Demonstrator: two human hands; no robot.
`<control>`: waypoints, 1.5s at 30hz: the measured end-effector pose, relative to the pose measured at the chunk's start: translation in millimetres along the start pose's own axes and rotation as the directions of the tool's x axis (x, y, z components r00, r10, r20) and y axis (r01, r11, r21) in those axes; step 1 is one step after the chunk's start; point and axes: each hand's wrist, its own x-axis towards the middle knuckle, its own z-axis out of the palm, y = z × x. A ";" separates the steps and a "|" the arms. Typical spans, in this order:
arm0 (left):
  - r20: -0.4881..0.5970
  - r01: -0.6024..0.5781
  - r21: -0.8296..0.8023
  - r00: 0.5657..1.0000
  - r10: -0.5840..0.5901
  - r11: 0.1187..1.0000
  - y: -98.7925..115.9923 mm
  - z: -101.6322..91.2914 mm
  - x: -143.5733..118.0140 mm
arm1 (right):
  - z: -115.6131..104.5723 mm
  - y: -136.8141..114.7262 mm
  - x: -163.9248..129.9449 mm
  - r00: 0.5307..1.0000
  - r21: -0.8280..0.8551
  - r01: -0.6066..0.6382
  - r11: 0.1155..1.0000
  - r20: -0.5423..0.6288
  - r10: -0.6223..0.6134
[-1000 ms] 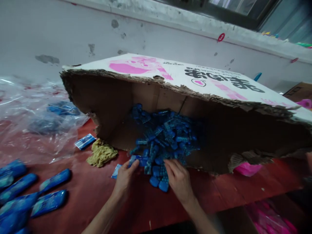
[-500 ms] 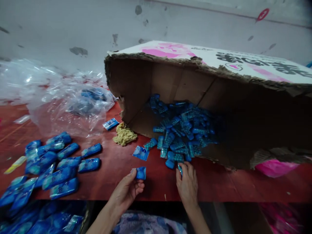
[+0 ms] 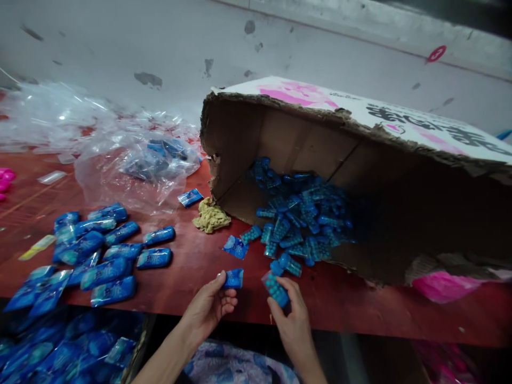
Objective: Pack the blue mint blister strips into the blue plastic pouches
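Observation:
My left hand (image 3: pixel 214 298) pinches a small blue printed sleeve (image 3: pixel 234 278) between thumb and fingers. Close to its right, my right hand (image 3: pixel 292 312) grips a small clear bottle of blue beads (image 3: pixel 276 289) with a blue cap, tilted above the red table. The sleeve and the bottle are apart. Just beyond the hands, a pile of similar bead bottles (image 3: pixel 308 213) spills from a cardboard box (image 3: pixel 228 133) lying on its side. Another flat blue sleeve (image 3: pixel 236 247) rests on the table near the pile.
Several blue wrapped packs (image 3: pixel 108 272) lie at the left of the red table (image 3: pixel 180 261). Behind them is a clear plastic bag (image 3: pixel 120 186) with blue pieces inside. A yellow crumpled lump (image 3: pixel 211 215) sits by the box corner. Below the table edge, more blue packs (image 3: pixel 72 346) fill a container.
My right hand has lifted a bead bottle from the front of the pile and brought it left towards my left hand. The left hand still holds the sleeve. The view has shifted slightly.

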 end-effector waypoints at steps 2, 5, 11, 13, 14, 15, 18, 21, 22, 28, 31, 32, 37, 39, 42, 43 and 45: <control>-0.004 0.005 0.007 1.000 -0.005 1.000 -0.4 2.7 -1.3 | 7.1 -16.0 2.7 0.995 0.059 0.086 0.995 0.052 -0.089; -0.005 -0.001 0.002 1.000 0.001 1.000 -0.8 5.2 -4.2 | 15.5 -27.9 6.0 0.980 0.059 0.161 0.985 0.108 -0.166; -0.017 -0.018 -0.010 1.000 0.018 1.000 1.3 2.4 -4.4 | 17.3 -24.2 4.2 0.955 0.020 0.238 0.971 0.177 -0.237; -0.001 -0.024 -0.005 1.000 0.024 1.000 2.6 1.6 -3.6 | 15.9 -22.5 3.9 0.953 0.016 0.240 0.971 0.185 -0.239; 0.008 -0.030 -0.003 1.000 0.030 1.000 3.0 1.5 -3.4 | 15.3 -22.0 4.1 0.956 0.013 0.234 0.972 0.182 -0.232; 0.016 -0.037 -0.001 0.999 0.037 0.999 3.4 1.6 -3.3 | 14.8 -21.7 4.4 0.958 0.010 0.227 0.974 0.178 -0.225; 0.027 -0.050 0.004 0.998 0.050 0.999 3.1 2.1 -3.2 | 14.5 -21.5 5.7 0.960 -0.011 0.229 0.973 0.166 -0.224; 0.032 -0.061 0.004 0.998 0.061 0.998 2.4 2.0 -3.1 | 14.4 -21.4 6.1 0.953 -0.041 0.263 0.964 0.163 -0.254; 0.035 -0.064 0.005 0.997 0.064 0.998 2.6 1.8 -3.1 | 14.2 -21.1 6.1 0.949 -0.054 0.281 0.958 0.166 -0.269; 0.075 -0.116 0.044 0.991 0.113 0.992 7.0 1.8 -5.3 | 11.3 -17.1 7.1 0.911 -0.090 0.387 0.918 0.194 -0.365; 0.044 -0.117 0.048 0.992 0.115 0.992 7.9 2.5 -6.3 | 11.9 -16.0 8.1 0.907 -0.057 0.392 0.918 0.189 -0.375; 0.035 -0.114 0.050 0.993 0.113 0.992 7.8 2.7 -6.2 | 12.5 -16.0 8.3 0.912 -0.033 0.380 0.924 0.178 -0.369; 0.072 -0.147 0.085 0.987 0.142 0.985 6.8 1.8 -5.9 | 13.1 -19.8 9.9 0.936 0.101 0.284 0.954 0.184 -0.298; 0.099 -0.168 0.091 0.982 0.159 0.982 6.8 1.4 -6.8 | 11.5 -21.9 11.1 0.947 0.149 0.215 0.965 0.209 -0.243; 0.138 -0.196 0.103 0.974 0.181 0.975 7.2 1.1 -7.7 | 9.8 -23.0 13.1 0.954 0.242 0.090 0.966 0.256 -0.153; 0.142 -0.207 0.109 0.971 0.191 0.972 7.3 1.2 -7.5 | 10.1 -22.5 13.7 0.955 0.279 0.051 0.959 0.267 -0.129; 0.144 -0.227 0.121 0.967 0.209 0.966 7.4 1.6 -6.2 | 11.9 -20.9 14.8 0.957 0.357 -0.022 0.934 0.279 -0.084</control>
